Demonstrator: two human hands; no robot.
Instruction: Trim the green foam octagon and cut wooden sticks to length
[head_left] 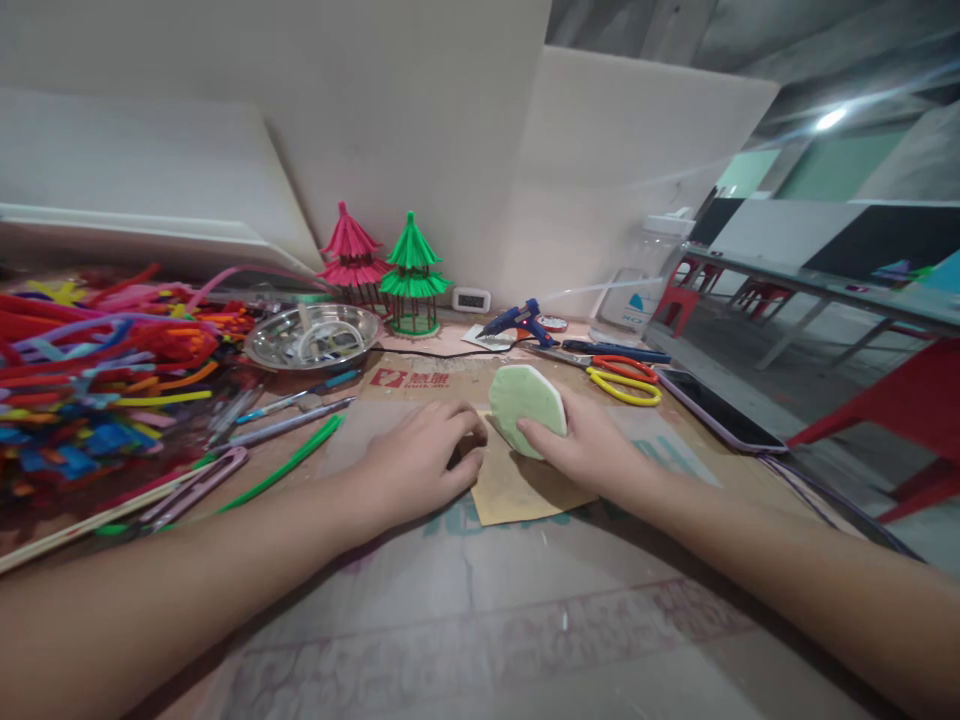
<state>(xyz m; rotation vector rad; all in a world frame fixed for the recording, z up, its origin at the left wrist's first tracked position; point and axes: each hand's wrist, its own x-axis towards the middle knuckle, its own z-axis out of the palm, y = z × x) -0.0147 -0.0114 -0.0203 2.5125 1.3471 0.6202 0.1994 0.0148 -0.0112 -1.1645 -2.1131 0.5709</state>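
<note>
My right hand (592, 440) grips a pale green, many-sided foam disc (517, 405) with a white edge, thumb across its front face. The disc is tilted up over a yellowish square sheet (525, 490) that lies on the work surface. At the left edge of that sheet rests my left hand (424, 450), fingers bent and thumb apart from them, with a gap between and nothing visible inside. Its fingertips touch or nearly touch the sheet. Under both hands is a printed cardboard mat (465, 610) with a clear covering.
Bundled pipe cleaners (97, 370) fill the left side, near a metal bowl (315, 340). Green (412, 270) and pink (349, 250) pagoda models stand behind. A glue gun (517, 322), scissors (622, 375), a phone (720, 410) and a clear bottle (641, 280) lie or stand rightward.
</note>
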